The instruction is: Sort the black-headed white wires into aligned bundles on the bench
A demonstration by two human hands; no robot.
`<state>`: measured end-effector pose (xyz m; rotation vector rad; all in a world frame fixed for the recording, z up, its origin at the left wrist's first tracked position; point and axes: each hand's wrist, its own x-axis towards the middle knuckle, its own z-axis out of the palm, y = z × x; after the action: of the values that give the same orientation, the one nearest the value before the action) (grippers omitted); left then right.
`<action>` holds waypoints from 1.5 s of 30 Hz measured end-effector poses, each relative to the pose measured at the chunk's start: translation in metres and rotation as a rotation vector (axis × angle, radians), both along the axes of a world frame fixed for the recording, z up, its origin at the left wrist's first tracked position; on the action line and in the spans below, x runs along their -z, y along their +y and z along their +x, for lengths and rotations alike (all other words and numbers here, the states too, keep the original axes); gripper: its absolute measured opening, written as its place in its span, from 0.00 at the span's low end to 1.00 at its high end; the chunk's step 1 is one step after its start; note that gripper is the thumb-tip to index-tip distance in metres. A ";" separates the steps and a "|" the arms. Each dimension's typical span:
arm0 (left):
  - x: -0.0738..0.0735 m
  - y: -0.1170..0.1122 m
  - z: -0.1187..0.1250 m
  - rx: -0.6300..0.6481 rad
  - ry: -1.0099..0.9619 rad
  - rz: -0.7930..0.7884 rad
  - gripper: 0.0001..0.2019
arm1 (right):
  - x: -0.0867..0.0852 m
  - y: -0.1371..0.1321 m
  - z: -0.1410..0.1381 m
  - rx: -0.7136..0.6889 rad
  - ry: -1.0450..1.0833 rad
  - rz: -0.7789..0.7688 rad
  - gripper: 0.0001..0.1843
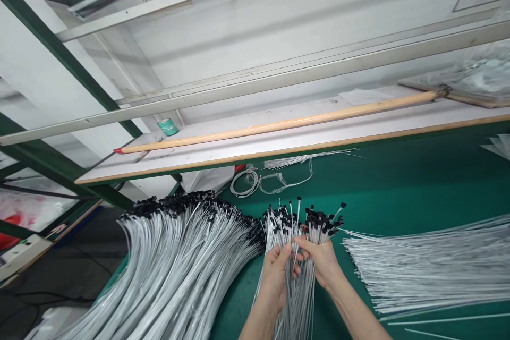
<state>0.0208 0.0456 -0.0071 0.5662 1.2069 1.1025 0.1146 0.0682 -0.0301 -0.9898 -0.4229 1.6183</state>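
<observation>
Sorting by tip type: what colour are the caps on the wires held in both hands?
Black caps on white wires, clearest in the head view.

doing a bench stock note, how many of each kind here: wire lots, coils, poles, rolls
Thin white wire lots with black plastic tips: 2, big heap and bunch gripped in left hand and right hand
White wire lots, no tips in view: 2, right fan and small back sheaf
White cable coils: 1
Long wooden poles: 1
Small green rolls: 1
Total: 7
</observation>
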 end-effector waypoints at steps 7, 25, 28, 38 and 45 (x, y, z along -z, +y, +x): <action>-0.001 -0.001 -0.003 -0.007 0.013 -0.040 0.15 | 0.005 0.003 0.010 0.015 -0.040 -0.014 0.15; 0.003 0.002 0.003 -0.075 -0.063 -0.031 0.16 | -0.002 0.000 -0.001 0.009 -0.031 -0.010 0.17; 0.002 0.001 0.004 -0.086 -0.081 -0.040 0.15 | 0.000 0.000 0.000 0.012 -0.045 -0.039 0.15; 0.005 0.002 0.002 -0.113 -0.043 -0.046 0.15 | -0.008 -0.002 -0.004 0.104 -0.129 -0.055 0.16; 0.001 0.004 -0.005 -0.216 -0.009 -0.097 0.14 | 0.012 0.001 0.010 0.165 -0.125 -0.002 0.12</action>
<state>0.0161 0.0496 -0.0077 0.3629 1.3286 1.2183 0.1248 0.0691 -0.0425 -1.1021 -0.4123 1.4142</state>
